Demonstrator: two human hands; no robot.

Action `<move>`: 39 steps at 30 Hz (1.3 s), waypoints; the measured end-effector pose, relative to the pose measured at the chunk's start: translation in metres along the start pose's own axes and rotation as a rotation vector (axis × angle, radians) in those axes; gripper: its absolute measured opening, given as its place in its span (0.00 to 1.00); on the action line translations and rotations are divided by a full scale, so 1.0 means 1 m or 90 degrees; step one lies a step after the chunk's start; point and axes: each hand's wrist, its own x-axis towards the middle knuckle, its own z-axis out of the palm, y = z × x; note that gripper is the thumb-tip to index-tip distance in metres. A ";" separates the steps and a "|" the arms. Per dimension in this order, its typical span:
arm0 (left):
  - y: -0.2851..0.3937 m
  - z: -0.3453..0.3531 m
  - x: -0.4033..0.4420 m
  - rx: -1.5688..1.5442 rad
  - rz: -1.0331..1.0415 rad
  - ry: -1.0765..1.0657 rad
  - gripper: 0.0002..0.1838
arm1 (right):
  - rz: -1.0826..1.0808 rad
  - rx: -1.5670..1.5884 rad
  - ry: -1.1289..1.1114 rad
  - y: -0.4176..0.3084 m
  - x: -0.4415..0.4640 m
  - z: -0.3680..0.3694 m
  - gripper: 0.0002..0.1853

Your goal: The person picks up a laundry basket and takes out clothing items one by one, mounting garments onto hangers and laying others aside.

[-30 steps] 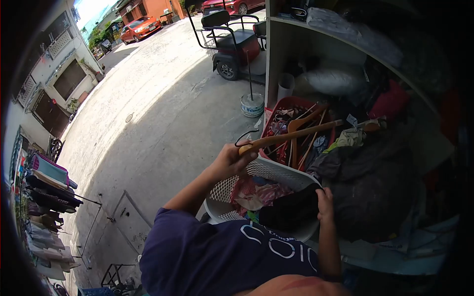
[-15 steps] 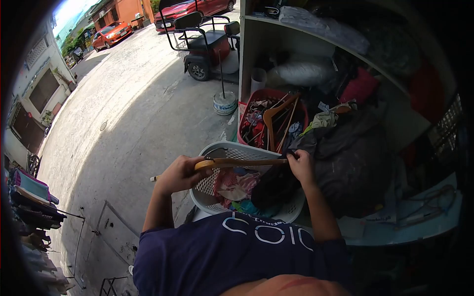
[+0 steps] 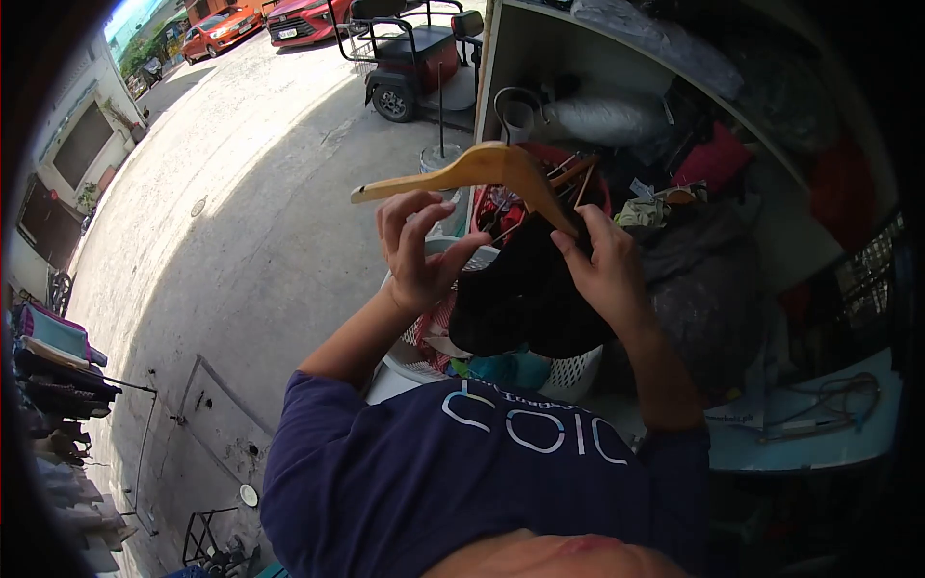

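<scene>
A wooden clothes hanger (image 3: pixel 487 166) is raised in front of me, its metal hook upward. My right hand (image 3: pixel 609 265) pinches the hanger's right end, where a black garment (image 3: pixel 525 294) hangs down. Below the hanger's free left arm is my left hand (image 3: pixel 419 252), its fingers apart and bent, holding nothing. Under both hands stands a light grey laundry basket (image 3: pixel 578 371) with pink and teal clothes in it. The black garment covers much of the basket.
Behind the basket, a red bin (image 3: pixel 599 193) holds several hangers. A dark cloth heap (image 3: pixel 708 289) lies to the right, beside a shelf unit (image 3: pixel 491 58). A blue tabletop (image 3: pixel 829 438) is at the lower right. Clothes hang on a rack (image 3: pixel 58 385) at far left.
The hanger has gone up and turned so its hook points upward. My left hand has let go of its left end. The black garment has risen with my right hand.
</scene>
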 end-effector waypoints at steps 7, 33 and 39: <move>-0.011 0.024 -0.036 -0.096 0.105 -0.809 0.34 | 0.055 0.054 -0.020 0.004 0.023 -0.057 0.15; 0.025 0.012 0.069 -0.448 0.114 -0.530 0.28 | -0.049 -0.095 0.090 0.043 -0.079 -0.097 0.17; 0.022 0.007 0.060 -0.431 -0.259 -0.964 0.29 | 0.130 0.061 0.174 0.073 -0.105 -0.121 0.18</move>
